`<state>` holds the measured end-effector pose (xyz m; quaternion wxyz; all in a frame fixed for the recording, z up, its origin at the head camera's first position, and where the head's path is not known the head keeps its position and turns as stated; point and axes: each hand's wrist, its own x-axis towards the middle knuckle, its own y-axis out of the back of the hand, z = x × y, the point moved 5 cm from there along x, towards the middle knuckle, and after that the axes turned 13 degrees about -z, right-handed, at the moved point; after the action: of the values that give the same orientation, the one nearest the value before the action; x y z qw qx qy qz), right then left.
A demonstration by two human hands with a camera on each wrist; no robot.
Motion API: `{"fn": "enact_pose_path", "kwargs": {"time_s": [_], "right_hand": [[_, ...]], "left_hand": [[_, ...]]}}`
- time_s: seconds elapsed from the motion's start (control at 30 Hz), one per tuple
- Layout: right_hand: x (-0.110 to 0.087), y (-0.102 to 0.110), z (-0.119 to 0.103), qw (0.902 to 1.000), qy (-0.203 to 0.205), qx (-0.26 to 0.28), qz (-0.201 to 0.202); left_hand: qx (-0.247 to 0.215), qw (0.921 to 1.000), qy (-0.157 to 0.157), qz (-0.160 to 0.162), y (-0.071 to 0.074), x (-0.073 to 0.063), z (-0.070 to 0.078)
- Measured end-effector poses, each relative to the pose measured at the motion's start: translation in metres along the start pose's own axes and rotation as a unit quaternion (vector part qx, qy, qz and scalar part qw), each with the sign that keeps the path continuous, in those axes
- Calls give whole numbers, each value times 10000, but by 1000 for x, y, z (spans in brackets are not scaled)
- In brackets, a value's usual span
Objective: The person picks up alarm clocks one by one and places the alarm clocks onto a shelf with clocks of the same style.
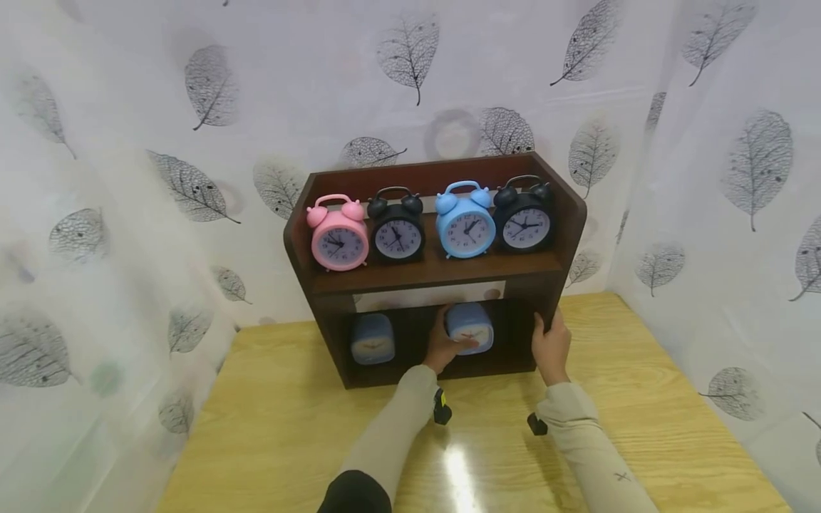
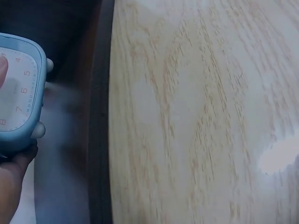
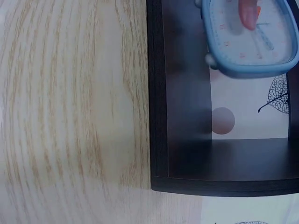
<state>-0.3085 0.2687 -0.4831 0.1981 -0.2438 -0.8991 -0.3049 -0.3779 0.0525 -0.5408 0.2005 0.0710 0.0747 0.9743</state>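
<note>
My left hand (image 1: 441, 348) grips a light blue square alarm clock (image 1: 467, 319) in the lower compartment of a dark brown shelf (image 1: 436, 280). The thumb lies across the clock's dial; the other fingers are round its far side. Small pale feet show on the clock (image 2: 39, 84) in the left wrist view. The same clock (image 3: 252, 69) appears at the top of the right wrist view, above the lower board. At the shelf's right side panel, my right hand (image 1: 553, 349) holds the panel's front edge, thumb on the inner side.
Another blue square clock (image 1: 373, 340) stands at the lower left. On the upper board are a pink twin-bell clock (image 1: 340, 246), a black one (image 1: 398, 239), a light blue one (image 1: 467, 231) and another black one (image 1: 526, 226). The shelf stands on a wooden table (image 1: 282, 427) against leaf-patterned sheeting.
</note>
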Motion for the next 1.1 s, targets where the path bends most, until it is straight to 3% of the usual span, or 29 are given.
{"fn": "enact_pose_path", "kwargs": {"time_s": [0.13, 0.2, 0.5, 0.83, 1.1], "right_hand": [[-1, 0, -1, 10000, -62, -21, 16], [-1, 0, -1, 9999, -103, -38, 9], [-2, 0, -1, 9999, -81, -59, 81], [-1, 0, -4, 10000, -1, -31, 49], [-1, 0, -2, 9999, 47, -65, 118]], "left_hand": [[110, 9999, 66, 31, -3, 2, -5], [171, 9998, 49, 62, -5, 6, -15], [-28, 9999, 111, -49, -12, 11, -20], [-87, 9999, -22, -113, -14, 0, 9], [-89, 9997, 142, -168, -17, 16, -21]]}}
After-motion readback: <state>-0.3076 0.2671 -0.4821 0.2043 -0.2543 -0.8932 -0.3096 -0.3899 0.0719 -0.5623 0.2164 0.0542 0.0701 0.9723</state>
